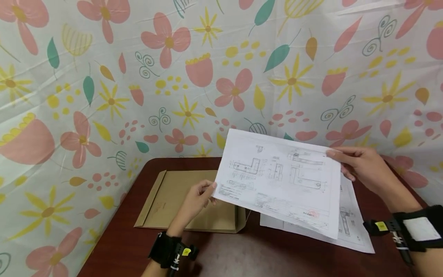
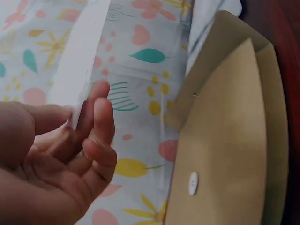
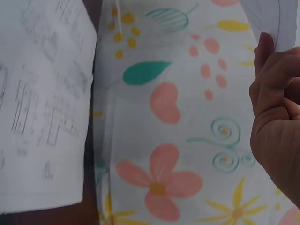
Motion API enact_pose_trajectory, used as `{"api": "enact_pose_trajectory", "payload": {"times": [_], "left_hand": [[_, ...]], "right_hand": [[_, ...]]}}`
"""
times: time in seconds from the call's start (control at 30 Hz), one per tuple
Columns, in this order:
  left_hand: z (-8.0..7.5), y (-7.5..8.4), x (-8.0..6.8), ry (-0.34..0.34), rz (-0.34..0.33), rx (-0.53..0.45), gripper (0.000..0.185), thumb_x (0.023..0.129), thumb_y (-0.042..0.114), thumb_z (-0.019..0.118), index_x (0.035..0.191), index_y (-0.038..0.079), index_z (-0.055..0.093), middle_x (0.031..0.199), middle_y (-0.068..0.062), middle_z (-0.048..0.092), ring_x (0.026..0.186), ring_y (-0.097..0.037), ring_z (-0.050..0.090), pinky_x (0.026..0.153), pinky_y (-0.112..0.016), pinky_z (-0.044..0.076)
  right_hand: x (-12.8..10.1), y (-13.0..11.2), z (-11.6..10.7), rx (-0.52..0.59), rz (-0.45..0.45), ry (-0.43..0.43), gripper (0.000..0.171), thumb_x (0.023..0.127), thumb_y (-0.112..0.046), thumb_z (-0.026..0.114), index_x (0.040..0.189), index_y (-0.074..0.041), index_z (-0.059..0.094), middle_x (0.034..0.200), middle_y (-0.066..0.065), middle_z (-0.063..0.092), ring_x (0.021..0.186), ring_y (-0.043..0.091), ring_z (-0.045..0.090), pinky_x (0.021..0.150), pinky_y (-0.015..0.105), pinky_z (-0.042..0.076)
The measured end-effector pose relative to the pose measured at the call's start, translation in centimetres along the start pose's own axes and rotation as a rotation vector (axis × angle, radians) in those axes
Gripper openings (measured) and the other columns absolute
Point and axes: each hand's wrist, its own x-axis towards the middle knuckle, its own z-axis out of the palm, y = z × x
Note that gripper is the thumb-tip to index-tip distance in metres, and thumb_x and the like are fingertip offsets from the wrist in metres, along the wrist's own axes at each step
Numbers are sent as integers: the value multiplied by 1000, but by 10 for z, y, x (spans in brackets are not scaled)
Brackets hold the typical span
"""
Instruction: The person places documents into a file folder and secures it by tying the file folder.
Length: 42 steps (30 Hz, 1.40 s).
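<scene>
A sheet of paper printed with technical drawings (image 1: 277,181) is held up, tilted, above the table. My left hand (image 1: 197,198) pinches its lower left corner between thumb and fingers; the left wrist view shows the same hand (image 2: 70,150) with the sheet's edge (image 2: 82,61) in the pinch. At the upper right corner my right hand (image 1: 363,167) grips it, thumb on the printed face. The right wrist view has that hand (image 3: 276,98) at its right side. Beneath the raised sheet lie more drawing sheets (image 1: 356,227), partly covered by it.
A brown paper file envelope (image 1: 180,196) lies on the dark red table (image 1: 228,254), left of the sheets. Its white round button (image 2: 193,183) shows in the left wrist view. A flower-patterned cloth (image 1: 166,96) hangs behind the table.
</scene>
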Motion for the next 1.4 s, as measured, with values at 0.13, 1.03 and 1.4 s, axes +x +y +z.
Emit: {"api": "enact_pose_trajectory", "payload": {"times": [0.13,1.03,1.4], "left_hand": [[13,-7,3,68,45,98,28,105,15,47,98,-5,66,79,-23,69,69,-36,66,56,-27,51],[117,1,-8,75,67,1412,59,74,54,80,105,5,73,126,-8,57,121,-24,42,77,-38,28],[122,1,-8,64,38,1552,99,74,62,75,143,-4,48,152,-17,45,148,-36,28,97,-55,39]], "right_hand": [[-7,15,-20,175,6,32,18,100,-23,58,112,-28,71,74,-2,64,47,20,43,46,37,32],[-27,53,-40,99,120,198,10,98,-33,61,99,-37,70,71,-8,62,51,18,47,47,35,34],[-29,75,-30,95,122,207,10,97,-31,62,96,-37,71,67,-5,61,51,15,50,46,32,38]]}}
